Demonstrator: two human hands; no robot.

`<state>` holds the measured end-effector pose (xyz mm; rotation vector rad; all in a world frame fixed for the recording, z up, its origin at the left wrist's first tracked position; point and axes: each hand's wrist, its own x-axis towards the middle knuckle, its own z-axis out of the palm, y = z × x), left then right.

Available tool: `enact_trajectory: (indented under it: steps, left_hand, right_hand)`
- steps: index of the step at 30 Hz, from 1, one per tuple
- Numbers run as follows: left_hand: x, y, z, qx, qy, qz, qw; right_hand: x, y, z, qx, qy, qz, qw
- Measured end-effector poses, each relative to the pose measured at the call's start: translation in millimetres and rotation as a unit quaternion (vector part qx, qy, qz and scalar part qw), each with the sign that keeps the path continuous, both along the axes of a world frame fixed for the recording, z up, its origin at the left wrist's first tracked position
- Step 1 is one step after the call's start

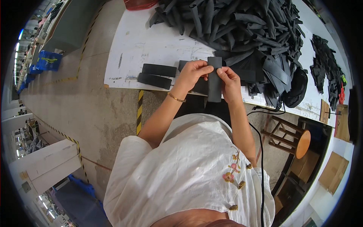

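A dark grey fabric strip [214,85] hangs between my hands over the near edge of the white table. My left hand [194,73] pinches its left side near the upper end. On the opposite side my right hand [230,80] holds it between thumb and fingers. Left of my hands, two small stacks of dark strips lie on the table, one stack [159,70] just beyond the other [154,80]. More dark strips lie partly hidden behind my hands. A flat grey-blue piece [276,72] rests among loose ones to the right.
A large heap of dark fabric strips [242,26] covers the far part of the white table [132,45]. A black bag-like object [297,89] sits at its right edge, with a black cable [261,151] running down. A wooden stool [302,143] stands right; a blue crate [49,60] is far left.
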<state>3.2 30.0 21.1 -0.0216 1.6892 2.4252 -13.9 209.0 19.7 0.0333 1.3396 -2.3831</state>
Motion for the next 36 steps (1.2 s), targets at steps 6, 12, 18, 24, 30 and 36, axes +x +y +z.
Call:
enact_trajectory:
  steps: [6, 12, 18, 24, 30, 36]
  left_hand:
    - [11.3, 8.2, 10.8, -0.040, -0.043, 0.046, 0.997]
    - [17.8, 6.4, -0.7, -0.010, -0.019, -0.011, 1.000]
    - [18.1, 13.5, 7.1, 0.118, -0.102, -0.001, 0.988]
    - [8.5, 8.8, -3.9, -0.048, 0.008, -0.015, 0.999]
    - [26.3, 17.6, -2.5, -0.141, -0.054, -0.016, 0.988]
    - [33.7, 16.3, -8.7, -0.010, -0.021, -0.062, 0.998]
  right_hand:
    - [-3.7, -4.9, 5.5, 0.003, 0.017, -0.075, 0.997]
    - [-1.6, -4.9, 9.5, 0.017, 0.012, -0.075, 0.997]
    - [-3.9, 0.3, 8.0, 0.024, -0.005, -0.070, 0.997]
    - [1.3, -6.0, 5.4, 0.050, 0.015, -0.080, 0.995]
    - [-2.5, -10.8, 1.1, 0.022, 0.046, -0.144, 0.988]
    - [0.0, -11.2, 7.4, 0.099, 0.038, -0.144, 0.984]
